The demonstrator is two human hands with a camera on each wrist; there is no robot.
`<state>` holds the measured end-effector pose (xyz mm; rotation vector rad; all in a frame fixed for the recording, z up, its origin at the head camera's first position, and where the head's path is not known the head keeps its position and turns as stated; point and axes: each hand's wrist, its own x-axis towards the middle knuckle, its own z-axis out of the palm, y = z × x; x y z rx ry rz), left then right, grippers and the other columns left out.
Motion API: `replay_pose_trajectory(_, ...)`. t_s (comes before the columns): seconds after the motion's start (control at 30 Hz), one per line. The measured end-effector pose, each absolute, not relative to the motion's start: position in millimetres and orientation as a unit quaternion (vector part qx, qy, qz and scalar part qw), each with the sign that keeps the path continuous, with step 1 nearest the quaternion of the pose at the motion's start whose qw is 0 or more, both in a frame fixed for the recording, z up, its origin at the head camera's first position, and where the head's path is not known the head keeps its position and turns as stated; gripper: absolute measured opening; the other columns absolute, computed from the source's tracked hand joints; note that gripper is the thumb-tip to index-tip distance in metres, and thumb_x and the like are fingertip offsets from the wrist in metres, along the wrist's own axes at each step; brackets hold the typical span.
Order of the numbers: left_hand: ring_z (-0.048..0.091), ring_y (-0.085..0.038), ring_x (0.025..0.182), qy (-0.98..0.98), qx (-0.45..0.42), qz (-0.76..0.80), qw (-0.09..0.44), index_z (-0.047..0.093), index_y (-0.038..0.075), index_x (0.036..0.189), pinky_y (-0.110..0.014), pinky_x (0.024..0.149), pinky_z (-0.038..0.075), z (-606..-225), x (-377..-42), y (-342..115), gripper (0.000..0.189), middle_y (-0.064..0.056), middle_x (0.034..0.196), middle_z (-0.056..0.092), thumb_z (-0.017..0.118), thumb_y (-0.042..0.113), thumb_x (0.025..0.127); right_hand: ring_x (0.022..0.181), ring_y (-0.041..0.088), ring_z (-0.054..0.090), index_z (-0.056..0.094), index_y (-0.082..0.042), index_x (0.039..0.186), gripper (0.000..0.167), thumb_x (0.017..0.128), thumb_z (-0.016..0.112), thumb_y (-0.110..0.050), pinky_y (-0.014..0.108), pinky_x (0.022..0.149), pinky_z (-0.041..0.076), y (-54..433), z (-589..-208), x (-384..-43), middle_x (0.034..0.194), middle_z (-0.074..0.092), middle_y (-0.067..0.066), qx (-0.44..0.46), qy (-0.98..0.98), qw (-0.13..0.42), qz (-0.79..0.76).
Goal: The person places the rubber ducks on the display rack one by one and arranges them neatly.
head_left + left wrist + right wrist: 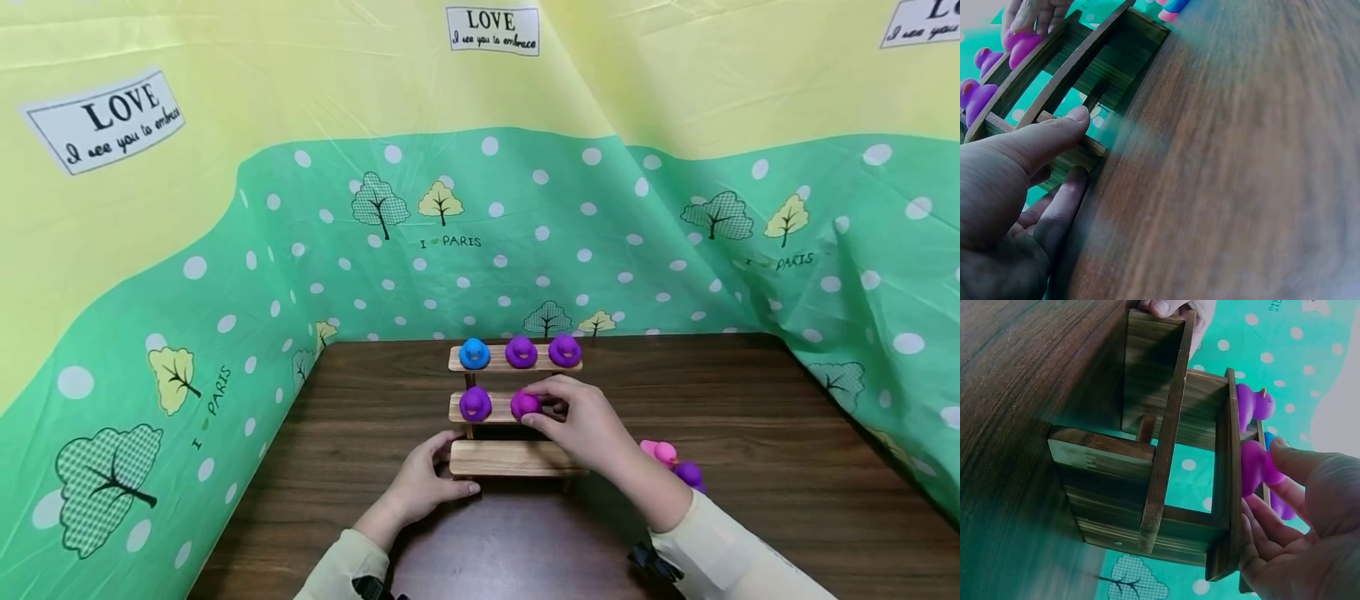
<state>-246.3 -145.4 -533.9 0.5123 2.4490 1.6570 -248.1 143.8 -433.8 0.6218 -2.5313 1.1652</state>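
A small three-tier wooden shelf (517, 458) stands on the table. My right hand (588, 421) pinches a magenta rubber duck (1254, 469) between thumb and fingers; the duck sits on the middle tier. To its left on that tier is a purple rubber duck (475, 404). The top tier bears a blue rubber duck (474, 354) at the left and two purple ducks (521, 352) beside it. My left hand (423, 483) grips the left end of the shelf near its bottom tier, thumb in front, as the left wrist view (1029, 169) also shows.
Right of the shelf, partly behind my right forearm, lie a pink duck (663, 452) and a purple duck (688, 475) on the dark wooden table (315, 517). A green and yellow printed cloth (420, 292) hangs behind the table and along its sides.
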Motion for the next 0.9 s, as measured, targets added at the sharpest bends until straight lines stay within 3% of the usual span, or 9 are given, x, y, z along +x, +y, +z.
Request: replay_pose_trajectory(0.9, 0.064, -0.021, 0.104, 0.811, 0.176, 0.555, 0.064, 0.062, 0.009, 0.137, -0.028, 0.088, 0.053, -535.0, -245.7, -144.8, 0.071, -0.004, 0.110, 0.068, 0.097, 0.012, 0.075, 0.099, 0.011, 0.070, 0.078, -0.018, 0.122, 0.036, 0.088, 0.088, -0.022, 0.032, 0.085, 0.059, 142.6, -435.1, -247.8, 0.108, 0.071, -0.009, 0.221, -0.881, 0.144, 0.394)
